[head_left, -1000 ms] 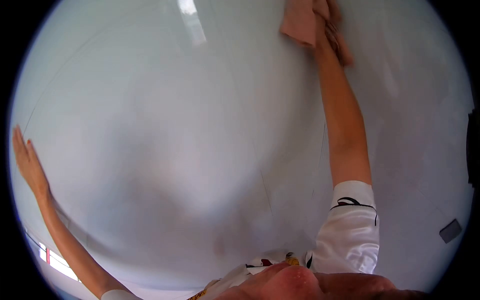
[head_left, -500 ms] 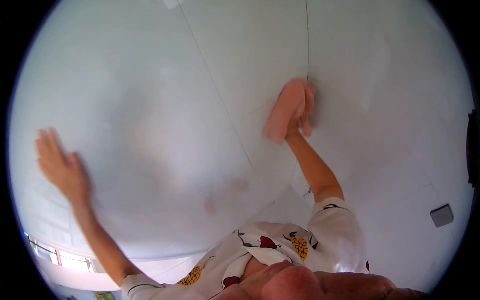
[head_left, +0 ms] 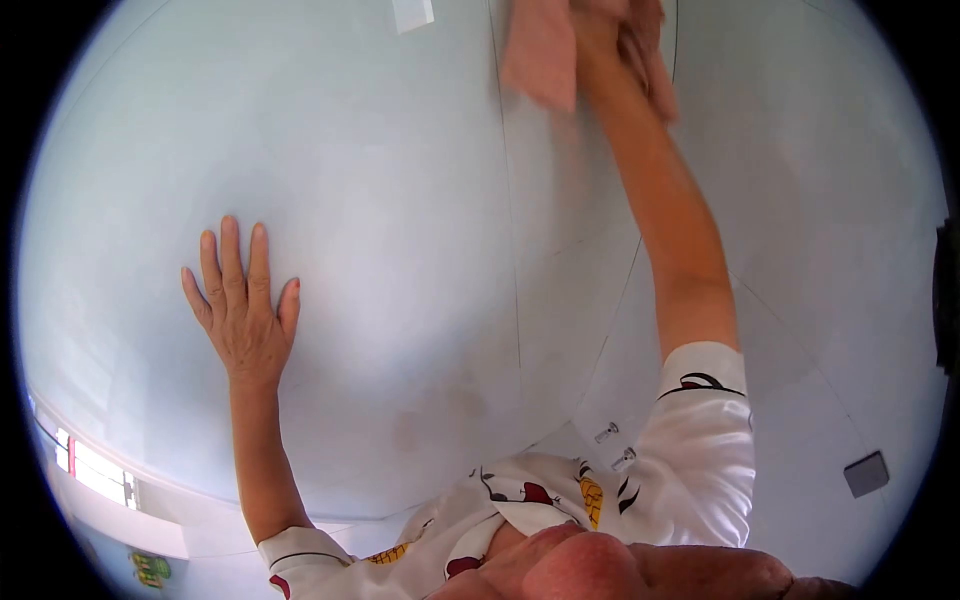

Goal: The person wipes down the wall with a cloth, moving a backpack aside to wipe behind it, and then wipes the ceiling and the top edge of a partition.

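Note:
Spread flat with its fingers apart, my left hand (head_left: 245, 325) rests palm down on a smooth, glossy pale surface (head_left: 390, 230). Up at the top edge of the view is my right hand (head_left: 597, 38), its arm stretched far out. It grips a pink cloth (head_left: 540, 55), which hangs down on both sides of the wrist against the same surface. The fingers of that hand are mostly hidden by the cloth and cut off by the frame edge, and the cloth is a little blurred.
Thin dark seams run along the pale surface. A white rectangle (head_left: 412, 14) shows at the top. Two small metallic fittings (head_left: 615, 445) sit near my right sleeve, with a dark grey square (head_left: 866, 473) further right. A bright window (head_left: 100, 472) is at lower left.
My right hand has moved up and away with the pink cloth. My left hand has shifted right across the surface and lies flatter. The view has shifted slightly.

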Available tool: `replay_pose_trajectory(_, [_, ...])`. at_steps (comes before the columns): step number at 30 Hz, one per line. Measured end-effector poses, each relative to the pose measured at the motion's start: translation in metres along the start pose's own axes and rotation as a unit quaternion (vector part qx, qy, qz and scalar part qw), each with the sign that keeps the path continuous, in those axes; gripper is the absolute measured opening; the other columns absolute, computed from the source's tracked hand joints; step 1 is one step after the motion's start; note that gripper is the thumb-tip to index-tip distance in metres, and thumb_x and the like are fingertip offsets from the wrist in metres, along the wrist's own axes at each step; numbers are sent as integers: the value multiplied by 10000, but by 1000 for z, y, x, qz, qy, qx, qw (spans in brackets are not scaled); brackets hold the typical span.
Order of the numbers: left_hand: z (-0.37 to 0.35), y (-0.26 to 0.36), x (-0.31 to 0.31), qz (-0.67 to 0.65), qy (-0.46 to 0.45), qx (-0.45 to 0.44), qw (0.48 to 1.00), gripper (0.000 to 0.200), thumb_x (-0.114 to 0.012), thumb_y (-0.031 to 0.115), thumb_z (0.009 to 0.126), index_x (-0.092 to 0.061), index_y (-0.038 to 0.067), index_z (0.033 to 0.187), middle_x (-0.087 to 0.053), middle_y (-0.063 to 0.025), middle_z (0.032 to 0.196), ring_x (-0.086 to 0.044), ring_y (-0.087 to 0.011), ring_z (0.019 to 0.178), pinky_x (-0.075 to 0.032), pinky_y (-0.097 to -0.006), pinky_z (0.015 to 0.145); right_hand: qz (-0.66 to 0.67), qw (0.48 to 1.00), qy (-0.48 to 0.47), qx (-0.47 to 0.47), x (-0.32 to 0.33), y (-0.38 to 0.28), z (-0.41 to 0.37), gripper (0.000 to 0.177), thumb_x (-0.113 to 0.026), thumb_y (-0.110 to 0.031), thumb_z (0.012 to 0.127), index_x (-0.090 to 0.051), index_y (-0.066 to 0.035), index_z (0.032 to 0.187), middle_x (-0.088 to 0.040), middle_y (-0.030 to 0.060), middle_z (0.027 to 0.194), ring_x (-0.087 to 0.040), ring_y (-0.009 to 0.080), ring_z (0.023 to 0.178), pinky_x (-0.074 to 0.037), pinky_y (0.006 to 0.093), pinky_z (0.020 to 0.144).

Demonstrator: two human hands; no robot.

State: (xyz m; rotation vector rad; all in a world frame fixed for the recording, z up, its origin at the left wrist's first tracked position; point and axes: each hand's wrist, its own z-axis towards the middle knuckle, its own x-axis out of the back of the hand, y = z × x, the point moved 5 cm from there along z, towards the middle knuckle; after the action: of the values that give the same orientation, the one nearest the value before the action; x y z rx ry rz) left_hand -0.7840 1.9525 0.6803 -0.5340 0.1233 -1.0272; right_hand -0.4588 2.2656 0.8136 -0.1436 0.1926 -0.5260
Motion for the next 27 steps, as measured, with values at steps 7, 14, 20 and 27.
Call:
replay_pose_trajectory(7, [-2, 18, -1, -17, -6, 0, 1000, 562, -480, 394, 1017, -433, 147, 1520, -326, -83, 1619, -247, -289, 1512, -135, -536, 1206, -19, 999, -16, 43, -13, -62, 38, 643, -646, -356, 935, -374, -76, 1446, -452, 80, 1380, -438, 202, 1286, -368, 338, 1068])
replay_pose_trajectory(14, [12, 51, -15, -39, -3, -3, 999, 569, -523, 386, 1001, -434, 176, 1523, -335, -64, 1617, -289, -299, 1493, -165, -558, 1184, -37, 997, -57, 31, 1, -39, -45, 731, -682, -378, 890, -343, -84, 1467, -425, 81, 1403, -395, 228, 1321, -331, 370, 1095])
replay_pose_trajectory(20, [21, 75, -35, -62, -45, 2, 997, 622, -590, 372, 968, -394, 217, 1538, -311, -58, 1623, -291, -309, 1484, -209, -619, 1145, -77, 982, -152, -80, 36, -8, -197, 807, -713, -397, 851, -317, -92, 1485, -401, 82, 1423, -358, 250, 1351, -300, 397, 1119])
replay_pose_trajectory(27, [36, 113, -52, -95, -39, -13, 995, 693, -654, 345, 925, -373, 222, 1546, -293, -56, 1628, -289, -312, 1482, -235, -630, 1127, -176, 913, -311, -197, 75, 15, -394, 863, -687, -501, 827, -293, -137, 1502, -402, 62, 1398, -343, 252, 1342, -261, 403, 1119])
